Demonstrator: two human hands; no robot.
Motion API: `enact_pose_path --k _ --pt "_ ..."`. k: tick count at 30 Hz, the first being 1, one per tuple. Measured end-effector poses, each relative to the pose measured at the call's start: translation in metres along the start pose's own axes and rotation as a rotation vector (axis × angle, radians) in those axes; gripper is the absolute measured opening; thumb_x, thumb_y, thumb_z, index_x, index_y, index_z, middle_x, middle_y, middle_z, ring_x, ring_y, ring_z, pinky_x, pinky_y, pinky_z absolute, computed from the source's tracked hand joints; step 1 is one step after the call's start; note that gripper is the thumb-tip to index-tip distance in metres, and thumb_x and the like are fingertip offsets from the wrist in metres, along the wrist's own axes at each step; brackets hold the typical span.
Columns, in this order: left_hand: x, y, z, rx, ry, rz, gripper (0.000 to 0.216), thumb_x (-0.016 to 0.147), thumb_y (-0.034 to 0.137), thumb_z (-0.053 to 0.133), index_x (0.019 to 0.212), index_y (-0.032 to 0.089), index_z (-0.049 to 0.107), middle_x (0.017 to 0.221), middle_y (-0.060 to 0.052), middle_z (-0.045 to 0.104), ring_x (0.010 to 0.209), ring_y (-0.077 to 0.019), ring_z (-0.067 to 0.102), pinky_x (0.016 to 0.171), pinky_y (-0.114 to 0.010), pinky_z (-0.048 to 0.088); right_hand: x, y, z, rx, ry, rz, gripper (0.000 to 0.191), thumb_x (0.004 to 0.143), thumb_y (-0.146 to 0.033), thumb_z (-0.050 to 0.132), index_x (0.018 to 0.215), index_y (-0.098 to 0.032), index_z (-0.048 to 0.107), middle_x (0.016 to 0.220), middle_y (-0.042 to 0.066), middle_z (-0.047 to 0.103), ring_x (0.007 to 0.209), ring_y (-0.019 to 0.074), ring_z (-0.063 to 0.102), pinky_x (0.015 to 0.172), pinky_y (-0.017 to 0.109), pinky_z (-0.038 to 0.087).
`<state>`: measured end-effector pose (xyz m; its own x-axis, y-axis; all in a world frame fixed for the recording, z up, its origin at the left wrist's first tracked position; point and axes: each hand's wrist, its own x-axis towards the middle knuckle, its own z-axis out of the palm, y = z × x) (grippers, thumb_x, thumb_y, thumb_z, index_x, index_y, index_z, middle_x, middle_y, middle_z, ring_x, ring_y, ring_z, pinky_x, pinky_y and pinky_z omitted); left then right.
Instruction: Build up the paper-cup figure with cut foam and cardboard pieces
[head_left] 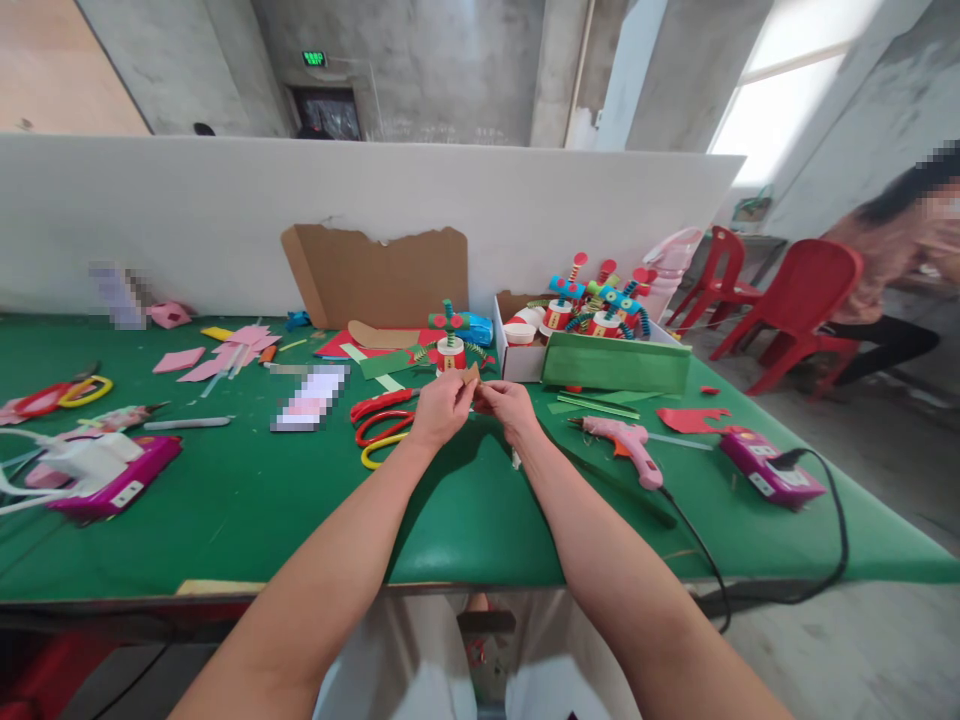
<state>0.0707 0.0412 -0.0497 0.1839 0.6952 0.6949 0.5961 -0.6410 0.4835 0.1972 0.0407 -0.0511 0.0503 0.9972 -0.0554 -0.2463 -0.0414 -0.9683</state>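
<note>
My left hand and my right hand meet above the green table, fingers pinched together on a small brown cardboard piece. Just behind it stands a small paper-cup figure with red and green trimmings. Red and yellow scissors lie on the table just left of my left hand. A pink glue gun rests to the right of my right hand.
A white box holding several finished cup figures stands behind, with green foam sheet leaning on it. A torn cardboard sheet leans on the white partition. Purple power strips, paper scraps, red chairs and a seated person at right.
</note>
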Motion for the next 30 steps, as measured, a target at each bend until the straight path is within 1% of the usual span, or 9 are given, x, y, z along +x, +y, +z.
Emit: enact_pose_path --k 3,6,8,11,16,20,25,28,30 --pt "0.002 -0.004 0.001 -0.089 0.053 -0.192 0.027 0.084 0.034 0.048 0.064 0.017 0.054 0.059 -0.002 0.057 0.057 -0.0136 0.052 0.057 -0.025 0.04 0.0 0.0 -0.001 0.035 -0.055 0.005 0.012 0.059 -0.027 0.074 0.06 -0.016 0.069 0.053 -0.003 0.061 0.048 0.0081 0.053 0.057 0.024 0.048" --pt "0.004 -0.01 0.003 -0.302 0.073 -0.439 0.029 0.08 0.038 0.053 0.06 0.017 0.052 0.046 0.002 0.051 0.044 -0.0114 0.048 0.047 -0.023 0.038 0.001 0.001 -0.001 0.06 -0.138 0.009 0.019 0.056 -0.032 0.078 0.062 -0.016 0.068 0.056 -0.003 0.061 0.051 0.0075 0.053 0.059 0.023 0.048" --pt "0.006 -0.012 0.005 -0.457 0.075 -0.54 0.029 0.078 0.037 0.056 0.058 0.017 0.051 0.042 0.004 0.05 0.038 -0.0101 0.046 0.043 -0.022 0.037 0.001 0.001 -0.001 0.057 -0.187 0.015 0.023 0.053 -0.032 0.08 0.064 -0.016 0.068 0.057 -0.003 0.062 0.052 0.0076 0.053 0.06 0.023 0.047" --pt "0.008 -0.01 0.006 -0.623 0.093 -0.606 0.028 0.074 0.035 0.062 0.056 0.017 0.049 0.04 0.005 0.049 0.034 -0.0083 0.044 0.039 -0.021 0.036 0.0 0.0 -0.001 0.042 -0.222 0.017 0.026 0.05 -0.032 0.082 0.065 -0.016 0.067 0.058 -0.002 0.062 0.053 0.0083 0.054 0.06 0.024 0.048" --pt "0.011 -0.007 0.006 -0.786 0.114 -0.677 0.03 0.07 0.036 0.066 0.058 0.017 0.046 0.042 0.006 0.05 0.032 -0.0071 0.043 0.036 -0.02 0.036 0.0 0.0 0.0 0.046 -0.234 0.008 0.025 0.052 -0.032 0.081 0.064 -0.016 0.066 0.06 -0.002 0.063 0.053 0.0085 0.055 0.06 0.024 0.049" --pt "0.01 -0.008 0.006 -0.784 0.093 -0.684 0.031 0.069 0.037 0.066 0.058 0.017 0.045 0.042 0.006 0.05 0.032 -0.0071 0.043 0.036 -0.02 0.037 0.0 0.001 -0.001 0.032 -0.215 0.015 0.022 0.055 -0.03 0.08 0.063 -0.016 0.065 0.057 -0.003 0.062 0.053 0.0091 0.056 0.061 0.024 0.05" --pt "0.008 -0.01 0.006 -0.639 0.063 -0.626 0.03 0.073 0.041 0.061 0.06 0.017 0.048 0.043 0.005 0.051 0.035 -0.0081 0.044 0.04 -0.021 0.036 -0.002 0.0 0.001 0.013 -0.182 0.016 0.017 0.057 -0.026 0.078 0.059 -0.016 0.063 0.054 -0.002 0.062 0.051 0.0095 0.055 0.06 0.025 0.051" --pt "0.005 -0.008 0.004 -0.394 0.039 -0.509 0.029 0.077 0.04 0.055 0.059 0.018 0.049 0.048 0.003 0.053 0.042 -0.0102 0.047 0.046 -0.023 0.037 -0.001 0.0 0.002 0.007 -0.136 0.037 0.016 0.059 -0.023 0.076 0.056 -0.016 0.061 0.052 -0.003 0.06 0.049 0.0091 0.055 0.06 0.025 0.052" --pt "0.003 -0.005 0.003 -0.204 0.036 -0.365 0.026 0.078 0.036 0.052 0.06 0.018 0.051 0.053 0.0 0.056 0.05 -0.012 0.05 0.052 -0.024 0.038 -0.001 0.001 0.002 0.019 -0.111 0.05 0.017 0.06 -0.022 0.075 0.055 -0.016 0.06 0.049 -0.003 0.059 0.048 0.0088 0.055 0.06 0.025 0.052"
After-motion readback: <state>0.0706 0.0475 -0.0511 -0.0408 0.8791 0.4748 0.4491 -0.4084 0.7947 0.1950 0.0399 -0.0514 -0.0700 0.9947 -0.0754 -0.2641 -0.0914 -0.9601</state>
